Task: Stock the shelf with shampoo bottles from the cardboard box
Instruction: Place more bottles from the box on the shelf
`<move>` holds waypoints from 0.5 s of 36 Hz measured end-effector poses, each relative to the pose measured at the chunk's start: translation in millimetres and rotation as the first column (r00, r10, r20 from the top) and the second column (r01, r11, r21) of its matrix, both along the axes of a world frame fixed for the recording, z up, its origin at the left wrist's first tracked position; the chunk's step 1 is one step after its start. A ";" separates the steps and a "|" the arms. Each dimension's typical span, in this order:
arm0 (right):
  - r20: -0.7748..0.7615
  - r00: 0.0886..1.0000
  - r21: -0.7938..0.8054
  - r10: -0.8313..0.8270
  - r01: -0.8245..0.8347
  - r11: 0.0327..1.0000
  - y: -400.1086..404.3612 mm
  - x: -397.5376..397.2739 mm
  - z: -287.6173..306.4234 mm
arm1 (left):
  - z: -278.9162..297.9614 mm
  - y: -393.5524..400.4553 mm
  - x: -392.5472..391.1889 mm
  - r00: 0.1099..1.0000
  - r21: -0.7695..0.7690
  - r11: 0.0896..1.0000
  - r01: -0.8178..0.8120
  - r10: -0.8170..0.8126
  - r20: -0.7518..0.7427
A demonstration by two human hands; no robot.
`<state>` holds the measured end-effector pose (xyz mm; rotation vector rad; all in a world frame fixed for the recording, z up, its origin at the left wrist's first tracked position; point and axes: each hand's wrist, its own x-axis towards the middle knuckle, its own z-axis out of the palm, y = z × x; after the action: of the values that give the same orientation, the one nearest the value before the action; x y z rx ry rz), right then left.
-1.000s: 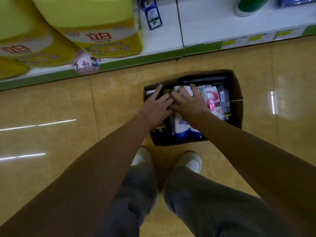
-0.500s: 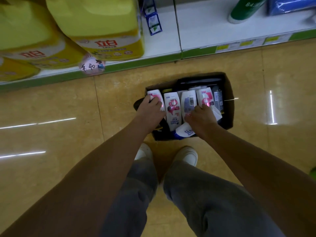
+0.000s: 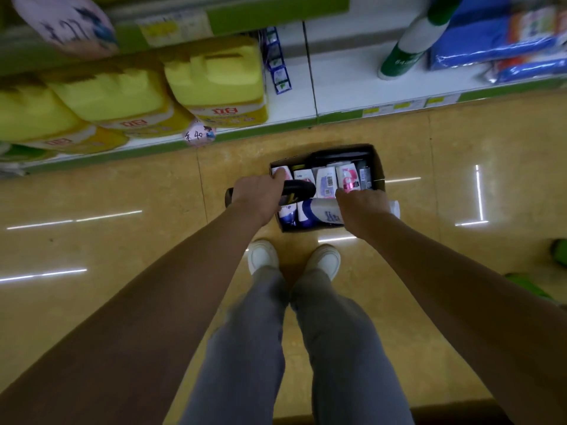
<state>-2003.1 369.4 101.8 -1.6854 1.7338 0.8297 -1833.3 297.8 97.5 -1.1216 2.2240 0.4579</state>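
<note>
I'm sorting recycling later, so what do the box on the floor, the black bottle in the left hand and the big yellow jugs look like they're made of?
The box looks like plain brown corrugated cardboard: matte walls, folded edges. The black bottle in the left hand seems to be glossy plastic, with a soft sheen along its side. The yellow jugs look like moulded plastic with built-in handles, though the picture is blurred there.

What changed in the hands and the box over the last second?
The left hand moved off the box's middle and now grips a black bottle, lifted across the box. The right hand drew back and grips a white bottle. The box stayed on the floor with its upright bottles.
</note>
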 end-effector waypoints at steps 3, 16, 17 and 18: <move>-0.004 0.999 0.001 -0.042 0.042 0.999 -5.2 2.7 33.0 | 31.0 -3.8 -0.7 0.999 -0.020 0.998 -0.052 0.052 -0.009; -0.053 0.996 -0.064 -0.066 0.063 0.996 -28.7 0.1 154.3 | 149.2 -22.9 0.9 0.988 -0.059 0.988 -0.145 0.142 -0.051; -0.042 0.994 -0.071 -0.098 0.095 0.993 -30.2 0.1 163.1 | 158.3 -24.3 0.6 0.979 -0.041 0.979 -0.199 0.196 -0.059; -0.026 0.990 -0.079 -0.141 0.138 0.987 -31.7 -0.3 171.5 | 166.5 -25.7 0.1 0.967 -0.022 0.968 -0.249 0.247 -0.065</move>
<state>-2003.4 337.7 273.3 -1.5858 1.9038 0.7382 -1833.2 272.1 263.9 -1.4282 2.1578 0.5707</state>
